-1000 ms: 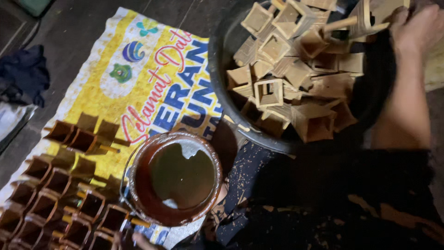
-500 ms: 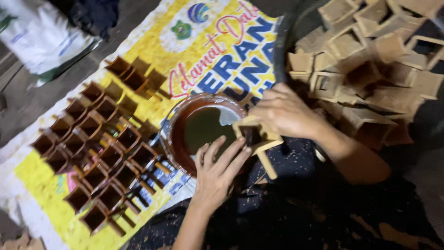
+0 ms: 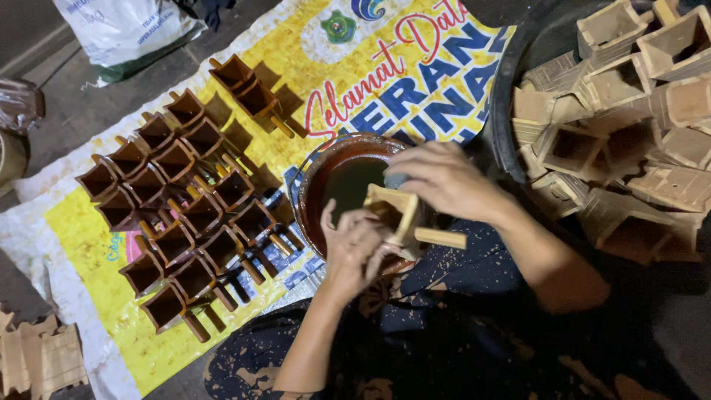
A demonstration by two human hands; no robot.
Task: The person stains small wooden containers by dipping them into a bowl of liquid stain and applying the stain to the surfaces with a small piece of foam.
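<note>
My left hand (image 3: 357, 244) and my right hand (image 3: 442, 181) both hold a pale wooden scoop-like box with a stick handle (image 3: 404, 221) over the rim of a round bucket of dark brown stain (image 3: 337, 181). The handle points right, above my dark stained lap. My right hand sits on top of the box; my left hand grips it from below left.
A large black tub (image 3: 511, 111) at upper right holds several unstained wooden boxes (image 3: 629, 141). Several stained brown boxes (image 3: 185, 200) lie in rows on a yellow printed banner (image 3: 304, 67). A white sack (image 3: 122, 30) lies upper left, flat wooden pieces (image 3: 41, 355) lower left.
The view shifted right and down. My left hand closed around the wooden box, and the box turned so its handle points right over the bucket's edge.
</note>
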